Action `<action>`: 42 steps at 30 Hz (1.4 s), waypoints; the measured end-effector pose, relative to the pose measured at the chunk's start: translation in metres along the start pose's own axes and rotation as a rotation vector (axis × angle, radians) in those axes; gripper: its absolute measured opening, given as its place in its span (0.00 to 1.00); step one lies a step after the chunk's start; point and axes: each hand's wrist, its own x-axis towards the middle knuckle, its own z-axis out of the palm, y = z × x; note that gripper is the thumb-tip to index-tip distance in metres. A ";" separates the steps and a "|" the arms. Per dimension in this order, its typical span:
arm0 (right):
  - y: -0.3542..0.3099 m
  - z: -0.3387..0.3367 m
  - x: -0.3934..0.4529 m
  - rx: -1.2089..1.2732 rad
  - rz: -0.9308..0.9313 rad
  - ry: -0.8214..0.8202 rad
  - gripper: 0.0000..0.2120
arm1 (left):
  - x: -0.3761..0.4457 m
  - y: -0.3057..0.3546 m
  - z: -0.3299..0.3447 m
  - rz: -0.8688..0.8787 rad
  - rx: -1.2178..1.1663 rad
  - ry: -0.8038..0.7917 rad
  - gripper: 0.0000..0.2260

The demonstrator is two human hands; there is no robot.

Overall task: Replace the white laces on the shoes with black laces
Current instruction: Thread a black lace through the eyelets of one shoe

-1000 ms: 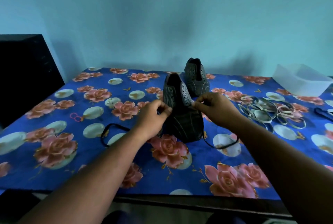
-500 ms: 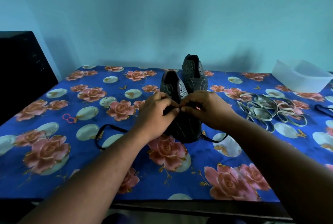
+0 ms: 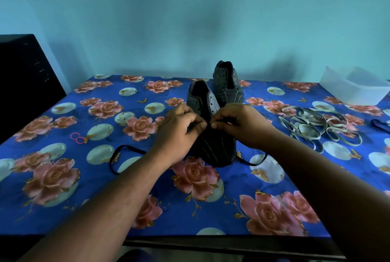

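Observation:
Two dark striped shoes stand on the flowered blue table. The near shoe [image 3: 213, 145] points its toe at me, and the far shoe [image 3: 226, 84] stands just behind it. My left hand [image 3: 179, 133] and my right hand [image 3: 240, 124] meet over the near shoe's eyelets, fingers curled, each pinching part of a black lace [image 3: 118, 156]. That lace trails in a loop on the cloth to the left and another loop runs out right of the toe. The eyelets under my fingers are hidden.
A heap of white laces [image 3: 316, 126] lies at the right. Behind it stands a clear plastic tub [image 3: 354, 86]. Another black lace [image 3: 379, 124] shows at the right edge. Pink rings [image 3: 77, 137] lie at the left, near a black box [image 3: 25, 84].
My hands were apart at the shoe's sides a second ago; they have come together over the middle of the eyelets. The lace loops on the table shifted slightly.

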 end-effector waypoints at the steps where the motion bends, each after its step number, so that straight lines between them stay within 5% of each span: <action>1: 0.001 0.000 0.000 -0.006 -0.003 0.002 0.03 | -0.002 0.000 0.000 0.010 0.029 0.018 0.12; 7: 0.001 0.005 -0.005 0.032 0.041 0.089 0.02 | -0.008 -0.003 -0.001 -0.007 0.088 0.063 0.13; 11: 0.003 0.006 -0.008 0.152 0.186 0.073 0.01 | -0.008 -0.003 0.000 -0.169 -0.148 0.033 0.06; 16: 0.012 0.007 -0.011 0.190 0.325 0.060 0.07 | -0.009 -0.001 -0.002 -0.433 -0.417 -0.050 0.10; 31: 0.021 -0.016 -0.021 0.027 0.300 -0.028 0.07 | -0.024 -0.011 -0.031 -0.114 -0.042 -0.177 0.04; 34: 0.019 -0.012 -0.018 0.037 0.326 -0.023 0.04 | -0.021 -0.001 -0.029 -0.132 -0.107 -0.219 0.06; 38: 0.007 -0.013 -0.012 0.178 0.298 0.176 0.04 | -0.004 0.004 -0.033 -0.291 -0.154 -0.212 0.26; 42: -0.006 -0.006 0.000 0.208 0.233 0.112 0.02 | 0.016 0.008 -0.026 -0.383 -0.009 -0.126 0.21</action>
